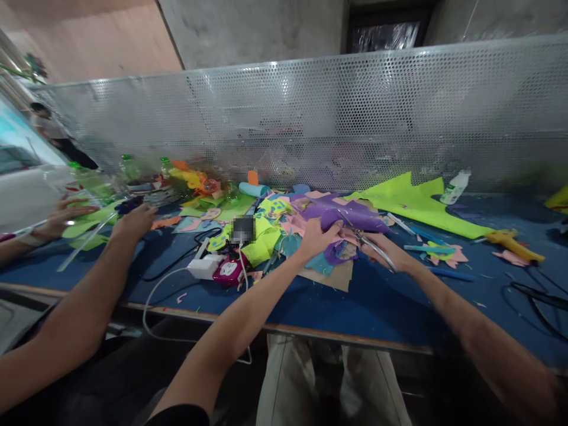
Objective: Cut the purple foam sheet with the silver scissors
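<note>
Covering blue table [390, 302], foam scraps, perforated screen [355, 118] behind

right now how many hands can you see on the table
4. The person's left hand presses purple paper; right hand holds scissors. A co-worker's two hands are far left.

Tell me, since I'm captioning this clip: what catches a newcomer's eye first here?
The heap of bright foam scraps at mid-table, where the left hand presses a purple sheet while the right hand works scissors into it. Behind lies a big lime-green sheet; at far right, a yellow glue gun.
</note>
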`<state>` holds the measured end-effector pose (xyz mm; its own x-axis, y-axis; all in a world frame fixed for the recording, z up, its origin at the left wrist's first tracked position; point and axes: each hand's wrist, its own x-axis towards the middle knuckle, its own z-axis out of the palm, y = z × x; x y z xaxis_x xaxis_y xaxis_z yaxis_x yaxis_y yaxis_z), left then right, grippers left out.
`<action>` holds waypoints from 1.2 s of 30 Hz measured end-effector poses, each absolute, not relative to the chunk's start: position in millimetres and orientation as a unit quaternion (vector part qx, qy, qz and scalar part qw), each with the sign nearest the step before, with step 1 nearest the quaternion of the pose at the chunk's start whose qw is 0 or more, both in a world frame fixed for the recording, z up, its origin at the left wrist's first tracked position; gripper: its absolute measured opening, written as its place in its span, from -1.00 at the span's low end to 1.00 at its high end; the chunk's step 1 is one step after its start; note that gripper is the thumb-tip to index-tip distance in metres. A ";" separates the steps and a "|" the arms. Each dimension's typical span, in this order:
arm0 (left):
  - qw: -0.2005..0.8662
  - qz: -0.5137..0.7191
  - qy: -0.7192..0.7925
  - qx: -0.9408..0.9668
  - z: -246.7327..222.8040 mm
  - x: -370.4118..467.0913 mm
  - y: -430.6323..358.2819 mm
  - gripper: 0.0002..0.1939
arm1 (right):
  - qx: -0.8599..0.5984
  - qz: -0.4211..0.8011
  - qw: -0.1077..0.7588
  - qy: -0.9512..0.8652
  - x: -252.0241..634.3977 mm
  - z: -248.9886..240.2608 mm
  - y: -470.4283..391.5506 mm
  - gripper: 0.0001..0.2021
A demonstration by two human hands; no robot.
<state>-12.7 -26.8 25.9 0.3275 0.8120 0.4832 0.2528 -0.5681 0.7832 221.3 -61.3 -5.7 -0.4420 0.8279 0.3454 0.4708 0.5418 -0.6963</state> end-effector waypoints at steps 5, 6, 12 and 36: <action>0.286 0.452 0.306 0.788 32.2 -14.7 -30.3 -0.59 | -0.398 0.249 0.333 -0.818 221.0 -4.5 -61.8 -0.56; 0.286 0.453 0.299 0.790 33.0 -14.9 -30.8 -0.59 | -0.397 0.247 0.332 -0.819 221.3 -3.8 -61.8 -0.55; 0.322 0.442 0.294 0.784 34.1 -15.8 -31.3 -0.55 | -0.429 0.288 0.307 -0.799 224.8 -1.9 -63.9 -0.56; 0.414 0.425 0.271 0.758 25.5 -13.0 -25.1 -0.56 | -0.396 0.302 0.328 -0.803 223.5 -9.5 -61.4 -0.58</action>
<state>-13.0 -25.1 25.5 0.4926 0.7623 0.4199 0.0589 -0.5106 0.8578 223.5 -61.4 -9.5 -0.4709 0.8337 0.2885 0.4377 0.5047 -0.7441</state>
